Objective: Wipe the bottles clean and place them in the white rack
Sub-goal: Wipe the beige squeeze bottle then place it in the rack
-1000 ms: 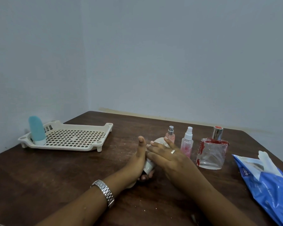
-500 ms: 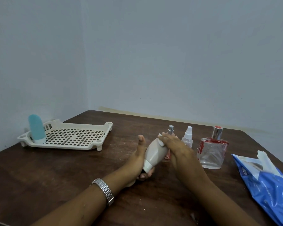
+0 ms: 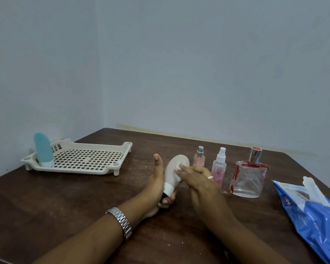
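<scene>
Left hand (image 3: 156,189) grasps the cream bottle (image 3: 173,168) by its capped end, thumb straight up, bottle tilted just above the worktop (image 3: 65,197). Right hand (image 3: 200,181) has a scrap of white wipe (image 3: 179,166) against the cream bottle's side; pinched or pressed flat, I cannot tell. Just right of the cream bottle stand two small spray bottles (image 3: 199,160) and a square perfume bottle (image 3: 249,178). Well left of it sits the white rack (image 3: 111,169), a teal bottle (image 3: 42,149) upright inside.
</scene>
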